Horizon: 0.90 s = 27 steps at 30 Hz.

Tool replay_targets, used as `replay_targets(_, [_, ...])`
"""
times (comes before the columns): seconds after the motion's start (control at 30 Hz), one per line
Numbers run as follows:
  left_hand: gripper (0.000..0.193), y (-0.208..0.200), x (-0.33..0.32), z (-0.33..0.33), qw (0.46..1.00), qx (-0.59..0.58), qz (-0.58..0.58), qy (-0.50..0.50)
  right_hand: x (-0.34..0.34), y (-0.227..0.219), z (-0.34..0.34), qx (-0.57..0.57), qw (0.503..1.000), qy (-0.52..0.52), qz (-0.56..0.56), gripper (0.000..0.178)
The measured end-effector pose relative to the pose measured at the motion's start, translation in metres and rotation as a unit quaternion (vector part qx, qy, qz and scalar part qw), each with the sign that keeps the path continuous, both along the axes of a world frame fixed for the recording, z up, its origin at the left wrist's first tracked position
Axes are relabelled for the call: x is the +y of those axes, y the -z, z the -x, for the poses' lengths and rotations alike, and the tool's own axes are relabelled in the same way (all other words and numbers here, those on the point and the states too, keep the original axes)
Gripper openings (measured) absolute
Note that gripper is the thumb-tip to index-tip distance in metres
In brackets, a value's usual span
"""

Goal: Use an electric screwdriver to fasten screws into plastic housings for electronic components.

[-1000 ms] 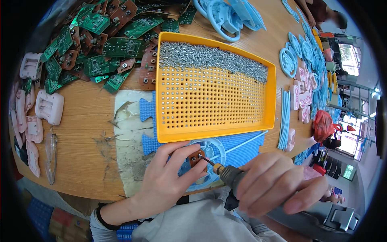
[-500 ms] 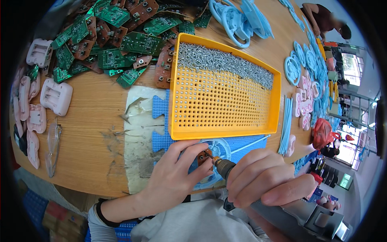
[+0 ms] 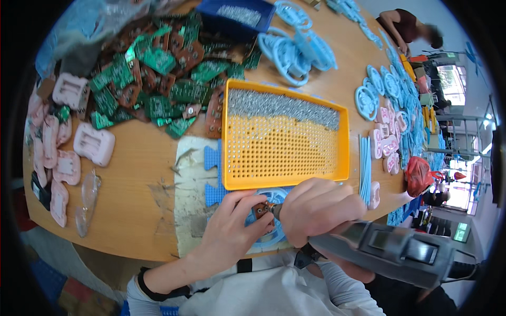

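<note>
My left hand (image 3: 229, 225) is closed, thumb and fingers pinching a small brown circuit board (image 3: 259, 210). The board sits within a light-blue plastic steering wheel (image 3: 275, 238), partly covered by my hands, at the table's near edge. My right hand (image 3: 321, 208) wraps round a grey electric screwdriver (image 3: 387, 246), whose body points off to the lower right. Its tip meets the board beside my left fingertips; whether a screw is under it is too small to tell. Just beyond both hands lies a yellow tray (image 3: 287, 182) with rows of holes and loose silver screws heaped along its far side.
Green and brown circuit boards (image 3: 174, 92) are piled at the far left, near a blue screw bin (image 3: 211, 23). Pink plastic shells (image 3: 95, 145) lie left. Blue rods (image 3: 365, 171), more blue wheels (image 3: 367, 102) and a red bag (image 3: 419, 176) are at right. Another person (image 3: 403, 29) works far right.
The view has shifted, so the tray sits lower and the blue bin shows. My right hand has turned the screwdriver body more to the right, with its tip still at the board.
</note>
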State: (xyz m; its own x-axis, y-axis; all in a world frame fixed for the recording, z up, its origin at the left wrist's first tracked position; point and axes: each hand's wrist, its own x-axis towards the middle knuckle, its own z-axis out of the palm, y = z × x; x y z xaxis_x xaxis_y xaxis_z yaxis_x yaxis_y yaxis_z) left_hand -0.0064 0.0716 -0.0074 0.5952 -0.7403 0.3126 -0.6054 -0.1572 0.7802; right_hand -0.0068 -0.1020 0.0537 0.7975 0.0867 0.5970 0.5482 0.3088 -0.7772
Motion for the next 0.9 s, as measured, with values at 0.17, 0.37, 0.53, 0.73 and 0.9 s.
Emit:
replay_targets(0.17, [0.028,-0.001,0.0,0.003,1.0,-0.017,-0.002,-0.007,-0.008,-0.013,0.018,-0.037,0.999,0.024,0.0,0.033])
replay_targets(0.37, [0.027,-0.004,0.018,0.01,0.998,-0.053,-0.018,0.019,-0.033,0.01,0.038,0.131,0.983,0.126,-0.011,0.064])
replay_targets(0.53, [0.029,0.003,0.02,0.01,0.999,-0.043,-0.015,0.011,-0.055,-0.014,0.033,0.271,0.942,0.097,0.173,0.07])
replay_targets(0.73, [0.028,0.0,0.017,0.013,0.999,-0.03,-0.017,0.006,-0.197,0.022,0.0,0.274,0.721,0.409,0.488,0.058])
replay_targets(0.9, [0.026,0.003,0.019,0.014,0.999,-0.039,-0.021,0.007,-0.292,0.076,-0.013,0.342,0.469,0.51,0.634,0.08])
